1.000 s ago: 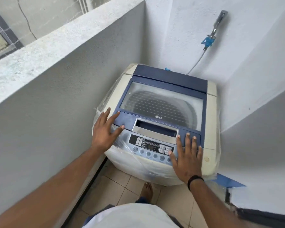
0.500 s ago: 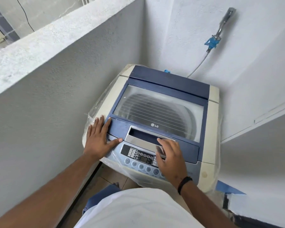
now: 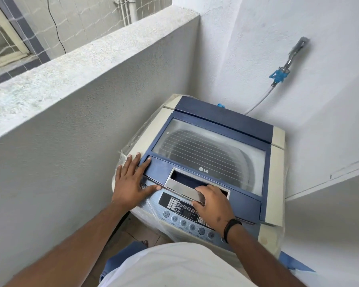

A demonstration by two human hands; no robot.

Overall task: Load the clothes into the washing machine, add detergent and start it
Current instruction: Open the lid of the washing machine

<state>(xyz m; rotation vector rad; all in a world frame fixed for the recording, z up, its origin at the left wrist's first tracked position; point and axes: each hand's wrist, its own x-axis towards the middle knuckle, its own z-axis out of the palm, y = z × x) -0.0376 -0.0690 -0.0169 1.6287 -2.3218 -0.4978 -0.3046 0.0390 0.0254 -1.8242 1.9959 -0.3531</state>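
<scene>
A cream and blue top-loading washing machine (image 3: 278, 183) stands in a corner, partly wrapped in clear plastic. Its blue lid (image 3: 207, 151) has a frosted window and lies down, with its front edge slightly raised. My right hand (image 3: 212, 204) curls its fingers into the silver lid handle (image 3: 184, 188). My left hand (image 3: 131, 181) lies flat, fingers spread, on the machine's front left corner. The control panel (image 3: 180, 214) with round buttons sits below the handle, partly under my right hand. No clothes or detergent are in view.
A grey parapet wall (image 3: 81, 112) runs close along the machine's left side. White walls close the back and right. A tap with a blue connector (image 3: 279, 74) and hose is on the back wall. Tiled floor (image 3: 137, 235) shows below the machine.
My right hand moved from the right of the control panel up to the lid handle and closed its fingers into it. The lid's front edge has lifted a little. My left hand stayed put.
</scene>
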